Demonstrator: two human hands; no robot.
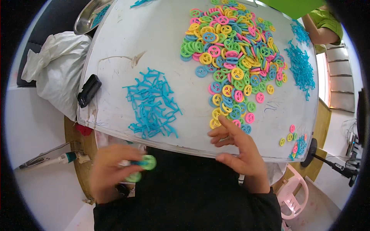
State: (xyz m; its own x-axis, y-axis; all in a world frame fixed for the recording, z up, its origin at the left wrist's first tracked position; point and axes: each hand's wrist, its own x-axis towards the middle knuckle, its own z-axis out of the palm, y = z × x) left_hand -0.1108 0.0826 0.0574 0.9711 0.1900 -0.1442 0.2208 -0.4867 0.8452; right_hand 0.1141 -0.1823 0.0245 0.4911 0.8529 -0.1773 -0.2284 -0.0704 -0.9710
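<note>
My left hand (pixel 110 169), a little blurred, is below the table's front edge. Its thumb and fingers pinch a small blue plastic piece that carries green spoked wheels (pixel 149 162). Part of this piece is hidden by the fingers. Over the near end of a big heap of small plastic wheels (pixel 231 54) in pink, yellow, green and blue, my right hand (pixel 243 152) is open with its fingers spread. Its index fingertip is over yellow wheels; I cannot tell whether it touches them. A loose pile of blue forked plastic pieces (pixel 152 104) lies left of the heap.
The white table (pixel 115 42) bears a black oblong object (pixel 89 91) at its left edge. More blue pieces (pixel 300 67) lie far right, beside another person's arm (pixel 320 32). A small group of wheels (pixel 291 136) sits near the right corner. A pink chair (pixel 295 192) stands below.
</note>
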